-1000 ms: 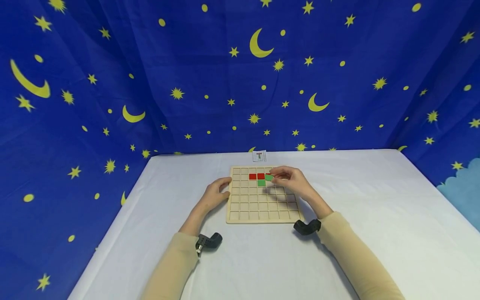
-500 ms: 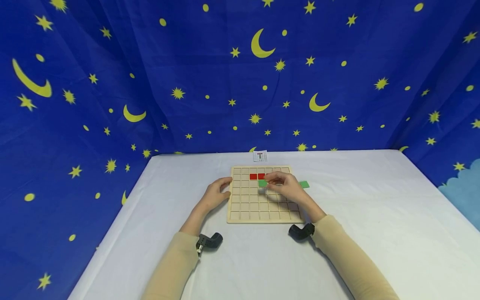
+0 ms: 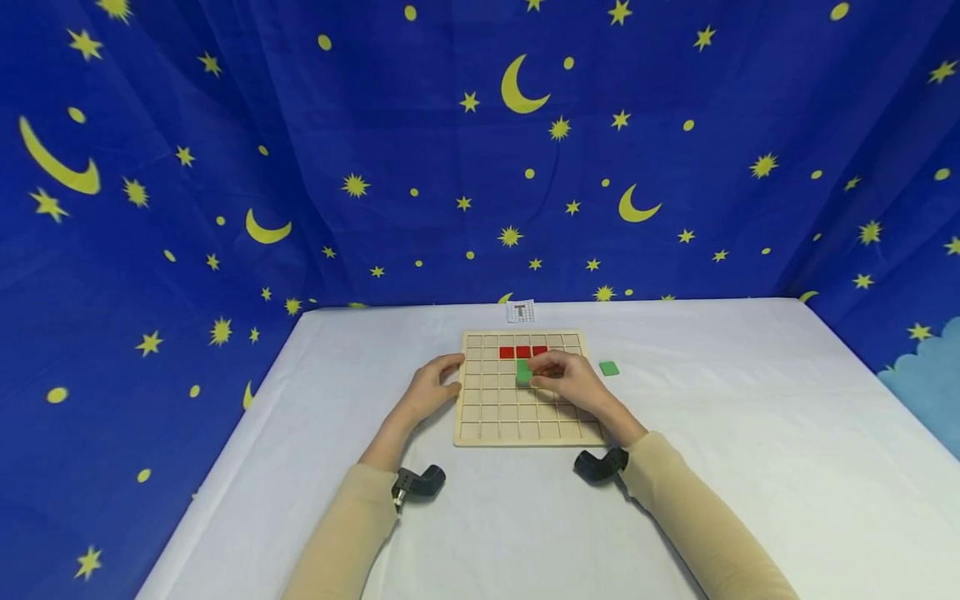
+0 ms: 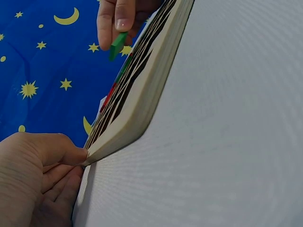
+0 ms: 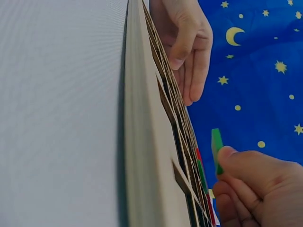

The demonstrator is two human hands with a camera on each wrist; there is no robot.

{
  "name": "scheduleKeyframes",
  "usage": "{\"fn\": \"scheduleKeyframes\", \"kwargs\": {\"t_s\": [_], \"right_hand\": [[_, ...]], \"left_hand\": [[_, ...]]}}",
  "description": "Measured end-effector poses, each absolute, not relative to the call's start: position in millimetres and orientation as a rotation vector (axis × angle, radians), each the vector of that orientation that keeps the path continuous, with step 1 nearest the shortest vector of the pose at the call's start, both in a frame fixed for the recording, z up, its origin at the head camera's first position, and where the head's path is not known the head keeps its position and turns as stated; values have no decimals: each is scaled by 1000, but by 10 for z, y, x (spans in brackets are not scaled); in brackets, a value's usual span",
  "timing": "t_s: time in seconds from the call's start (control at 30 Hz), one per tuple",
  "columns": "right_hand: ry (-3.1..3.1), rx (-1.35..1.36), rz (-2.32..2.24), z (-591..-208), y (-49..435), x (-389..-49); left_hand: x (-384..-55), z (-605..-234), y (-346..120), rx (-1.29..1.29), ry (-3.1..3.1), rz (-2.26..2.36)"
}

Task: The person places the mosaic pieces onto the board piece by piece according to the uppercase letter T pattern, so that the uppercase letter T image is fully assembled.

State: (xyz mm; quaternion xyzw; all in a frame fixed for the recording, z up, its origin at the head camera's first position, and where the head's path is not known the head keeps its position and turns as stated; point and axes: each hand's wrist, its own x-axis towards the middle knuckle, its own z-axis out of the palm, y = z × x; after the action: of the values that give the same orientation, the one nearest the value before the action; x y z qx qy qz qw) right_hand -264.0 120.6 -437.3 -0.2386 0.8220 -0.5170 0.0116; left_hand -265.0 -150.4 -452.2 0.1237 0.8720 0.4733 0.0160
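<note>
A wooden grid board [image 3: 480, 440] lies flat. My left hand [image 3: 427, 390] rests at its left edge, thumb and forefinger apart and touching the rim. In the left wrist view, the left thumb [image 4: 61, 150] sits against the board's corner. My right hand [image 3: 573, 382] is over the middle of the board and pinches a green square tile [image 5: 216, 144] between thumb and fingers. That tile is tilted and held above the grid, just nearer than another green tile [image 3: 522, 365] in a cell. Three red tiles [image 3: 523, 352] form a row behind it; the rightmost is partly covered.
A loose green tile [image 3: 609, 368] lies on the white tablecloth [image 3: 712, 375], right of the board. Behind the board is a small printed card [image 3: 521, 312] with a grid pattern. A blue star-and-moon curtain [image 3: 420, 150] encloses the table's back and sides.
The right hand has carried the green tile left and nearer, from beside the red row to just below the placed green tile. The loose green tile has come into sight. The left hand stays put.
</note>
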Motion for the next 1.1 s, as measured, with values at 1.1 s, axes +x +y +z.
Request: {"fn": "scheduleKeyframes", "kwargs": {"t_s": [1.1], "right_hand": [[2812,-886,-1454,-4637,1239,-2783]], "left_hand": [[-2660,-4541,-1513,414,2717,1473]]}}
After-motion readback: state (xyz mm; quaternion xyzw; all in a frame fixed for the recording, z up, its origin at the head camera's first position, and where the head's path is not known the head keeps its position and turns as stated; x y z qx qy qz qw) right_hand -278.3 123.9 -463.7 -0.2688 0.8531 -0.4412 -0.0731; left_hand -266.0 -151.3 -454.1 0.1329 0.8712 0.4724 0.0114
